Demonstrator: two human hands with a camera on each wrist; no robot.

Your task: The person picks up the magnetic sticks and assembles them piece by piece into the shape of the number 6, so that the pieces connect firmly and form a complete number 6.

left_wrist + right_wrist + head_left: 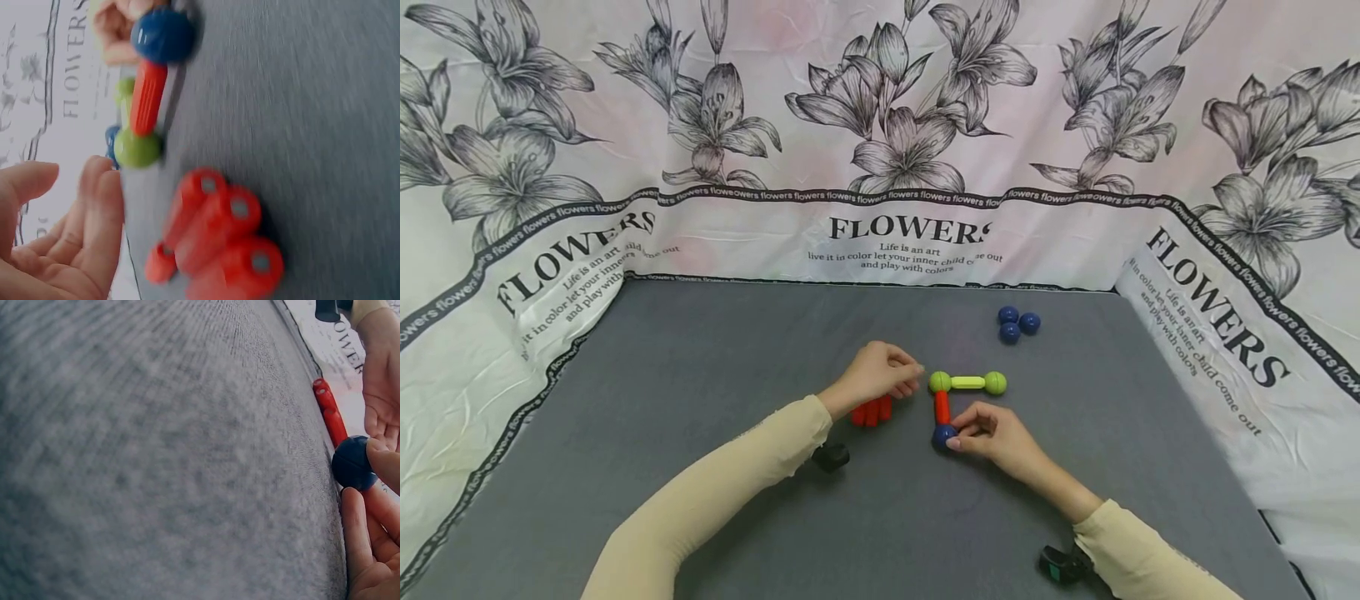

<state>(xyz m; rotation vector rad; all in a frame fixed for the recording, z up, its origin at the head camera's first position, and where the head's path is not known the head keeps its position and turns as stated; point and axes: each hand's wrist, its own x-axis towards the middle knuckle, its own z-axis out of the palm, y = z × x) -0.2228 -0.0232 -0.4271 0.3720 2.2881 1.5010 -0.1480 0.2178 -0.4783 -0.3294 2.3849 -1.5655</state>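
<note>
My right hand [957, 437] pinches a dark blue ball [943, 436] on the grey mat. A red rod [942, 407] runs from this ball up to a green ball [939, 382]. A yellow-green rod [967, 382] links that green ball to a second green ball [996, 382]. My left hand [904, 379] hovers with relaxed fingers just above a small pile of red rods [871, 411] and holds nothing. In the left wrist view the red rods [219, 237] lie below the empty fingers [103, 212]. The right wrist view shows the blue ball [353, 464] between thumb and fingers [356, 531].
Three loose dark blue balls [1018, 323] lie at the back right of the grey mat [700, 375]. A flower-printed cloth [880, 167] rises around the mat on the back and both sides. Wrist-worn cameras [831, 456] sit under both sleeves.
</note>
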